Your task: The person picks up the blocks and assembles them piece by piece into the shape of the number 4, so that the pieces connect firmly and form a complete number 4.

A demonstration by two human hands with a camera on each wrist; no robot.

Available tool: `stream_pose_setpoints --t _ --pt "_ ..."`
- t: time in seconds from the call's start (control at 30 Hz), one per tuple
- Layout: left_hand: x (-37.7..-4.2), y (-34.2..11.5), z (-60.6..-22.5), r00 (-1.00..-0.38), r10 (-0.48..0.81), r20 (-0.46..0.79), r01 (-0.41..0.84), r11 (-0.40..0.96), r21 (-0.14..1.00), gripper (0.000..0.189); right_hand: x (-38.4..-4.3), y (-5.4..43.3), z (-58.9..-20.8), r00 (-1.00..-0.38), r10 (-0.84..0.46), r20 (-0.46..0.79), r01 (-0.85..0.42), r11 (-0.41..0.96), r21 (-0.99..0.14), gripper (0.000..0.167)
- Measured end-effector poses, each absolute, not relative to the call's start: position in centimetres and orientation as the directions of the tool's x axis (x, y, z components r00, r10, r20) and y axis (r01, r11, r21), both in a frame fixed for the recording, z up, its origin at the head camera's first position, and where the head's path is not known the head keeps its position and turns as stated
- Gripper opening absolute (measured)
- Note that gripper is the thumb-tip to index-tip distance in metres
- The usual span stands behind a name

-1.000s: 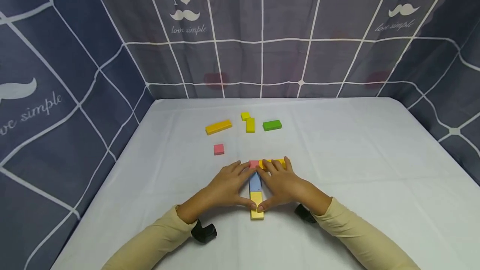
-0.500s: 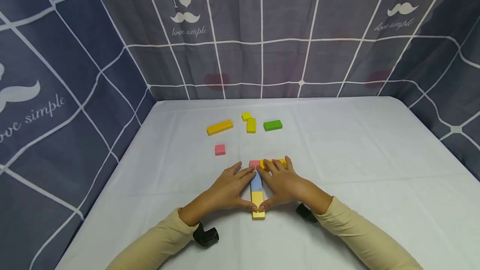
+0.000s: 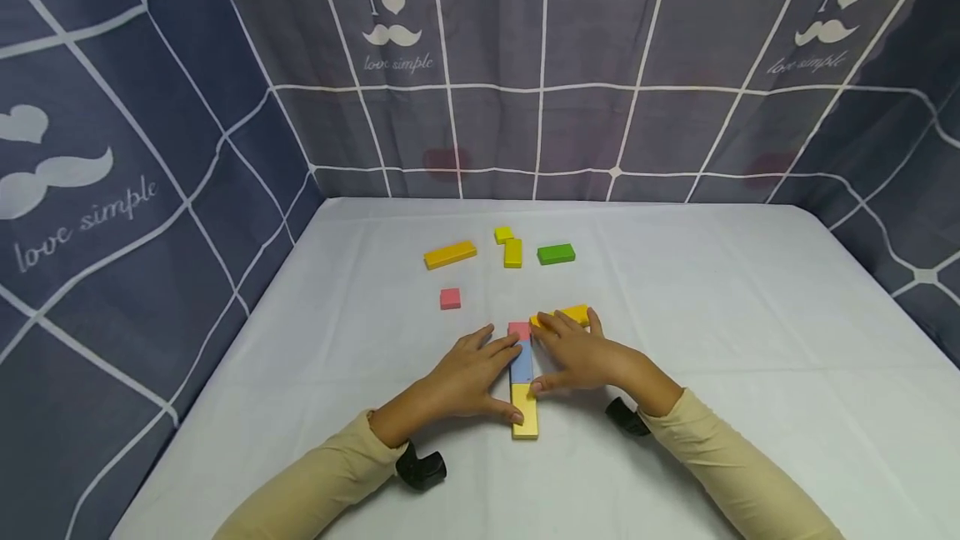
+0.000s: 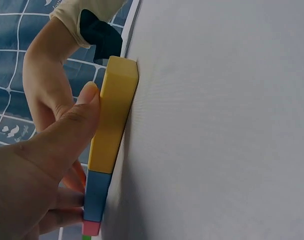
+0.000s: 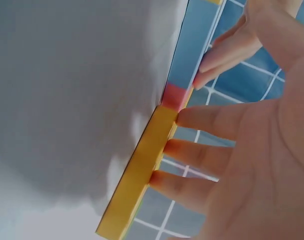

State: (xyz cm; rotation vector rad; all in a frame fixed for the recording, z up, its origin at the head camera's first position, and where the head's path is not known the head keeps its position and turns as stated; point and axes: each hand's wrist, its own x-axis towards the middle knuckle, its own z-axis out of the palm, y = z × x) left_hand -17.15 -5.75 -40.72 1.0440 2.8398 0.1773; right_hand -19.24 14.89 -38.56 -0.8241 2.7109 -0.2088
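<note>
A row of blocks runs away from me on the table: a light yellow one (image 3: 525,422) nearest, then a blue one (image 3: 522,369), then a small pink one (image 3: 519,329). My left hand (image 3: 467,379) lies along the row's left side, fingertips at the blue and pink blocks, thumb on the yellow block (image 4: 114,115). At the row's far end a long orange-yellow block (image 3: 579,314) slants off to the right. My right hand (image 3: 581,358) touches it with extended fingertips, its near end close to the pink block (image 5: 173,96); the right thumb lies at the yellow block's edge.
Farther back lie a long orange block (image 3: 450,255), two yellow blocks, one short (image 3: 502,234) and one longer (image 3: 513,254), and a green block (image 3: 557,254). A pink square block (image 3: 450,298) sits left of the row. Grid-patterned curtains (image 3: 495,40) surround the white table (image 3: 712,290).
The orange-yellow block has turned, its right end swinging away from me. My right hand has shifted with it, its thumb parting from the left thumb. The left hand stays by the row.
</note>
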Motion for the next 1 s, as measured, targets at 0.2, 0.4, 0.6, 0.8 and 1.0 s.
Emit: stream_pose_setpoints --t 0.2,0.4,0.6,0.8,1.0 --pt "-17.2 -5.8 -40.4 -0.755 0.651 -0.080 0.638 0.757 0.138 0.095 -20.5 15.4 -38.4 -0.796 -0.576 -0.187 -0.502 0.800 -0.328 0.074" --pt "-17.2 -5.9 -40.2 -0.760 0.642 -0.104 0.627 0.766 0.144 0.095 -21.3 15.6 -38.7 -0.859 -0.511 -0.032 -0.473 0.816 -0.334 0.061" --pt "-17.3 -6.0 -40.1 -0.758 0.645 -0.098 0.633 0.763 0.132 0.095 -21.6 15.1 -38.8 -0.942 -0.337 -0.012 -0.324 0.914 -0.244 0.067" --pt "-17.4 -6.1 -40.3 -0.751 0.653 -0.097 0.645 0.757 0.106 0.095 -21.8 14.5 -38.9 -0.954 -0.299 -0.019 -0.289 0.936 -0.200 0.052" --pt "-17.4 -6.3 -40.6 -0.754 0.650 -0.094 0.642 0.760 0.105 0.095 -23.1 13.8 -38.9 -0.956 -0.291 -0.032 -0.284 0.948 -0.142 0.044"
